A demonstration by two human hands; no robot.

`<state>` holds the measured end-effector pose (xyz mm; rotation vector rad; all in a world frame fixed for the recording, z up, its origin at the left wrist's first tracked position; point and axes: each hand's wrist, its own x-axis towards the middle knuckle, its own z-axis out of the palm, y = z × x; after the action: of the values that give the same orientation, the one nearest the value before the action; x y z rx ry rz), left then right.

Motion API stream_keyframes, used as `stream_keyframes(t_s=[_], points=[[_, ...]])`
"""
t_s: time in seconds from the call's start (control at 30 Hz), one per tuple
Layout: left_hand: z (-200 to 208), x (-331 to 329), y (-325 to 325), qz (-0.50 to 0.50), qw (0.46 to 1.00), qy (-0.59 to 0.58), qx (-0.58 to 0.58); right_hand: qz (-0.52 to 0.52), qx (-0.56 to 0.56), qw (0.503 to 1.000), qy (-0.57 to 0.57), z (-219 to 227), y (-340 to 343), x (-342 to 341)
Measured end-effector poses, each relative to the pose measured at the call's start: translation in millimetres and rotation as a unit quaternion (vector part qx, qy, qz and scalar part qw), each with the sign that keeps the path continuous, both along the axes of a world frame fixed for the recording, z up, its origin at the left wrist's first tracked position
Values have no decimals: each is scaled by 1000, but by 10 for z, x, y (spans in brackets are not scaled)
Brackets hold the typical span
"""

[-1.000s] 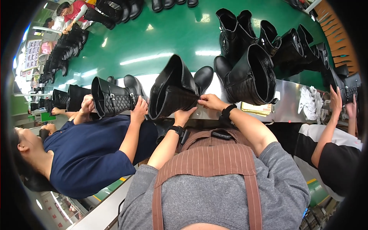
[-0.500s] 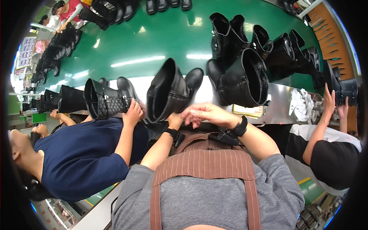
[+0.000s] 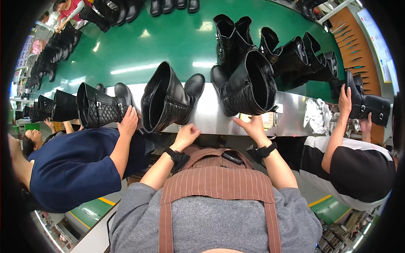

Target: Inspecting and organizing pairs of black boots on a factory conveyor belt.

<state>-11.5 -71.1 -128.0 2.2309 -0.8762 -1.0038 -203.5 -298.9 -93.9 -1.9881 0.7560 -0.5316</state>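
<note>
Two tall black boots stand before me at the near edge of the table: a left boot [image 3: 168,101] with its toe pointing right, and a right boot [image 3: 242,90] with quilted sides and its toe pointing left. Just in front of the left boot, apart from it, my left hand [image 3: 187,135] has its fingers curled in; whatever they hold, if anything, is hidden. Against the near side of the right boot's shaft is my right hand [image 3: 254,127]. Its thumb sticks out to the left, while the boot hides the fingertips.
Many black boots stand on the green table [image 3: 126,46]. A metal strip [image 3: 291,114] runs along its near edge, with crumpled white paper [image 3: 317,116] on it. A co-worker [image 3: 76,164] handles a quilted boot [image 3: 101,105] at left; another [image 3: 350,168] holds a buckled boot [image 3: 369,107] at right.
My hands, together in front of the left boot before, are now apart. The right hand has gone to the right boot. The whole view has shifted, so the table things appear further left.
</note>
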Motion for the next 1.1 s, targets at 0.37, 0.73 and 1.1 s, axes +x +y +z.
stream_keyframes(t_s=[0.37, 0.73, 1.1], points=[[896, -235, -775, 25, 976, 22, -215, -3, 32, 999, 12, -395, 4, 334], [1743, -399, -1294, 53, 884, 55, -462, 162, -112, 981, 1, 27, -64, 122], [1548, -392, -1608, 65, 806, 378, -450, 89, -349, 932, 50, 2247, -172, -17]])
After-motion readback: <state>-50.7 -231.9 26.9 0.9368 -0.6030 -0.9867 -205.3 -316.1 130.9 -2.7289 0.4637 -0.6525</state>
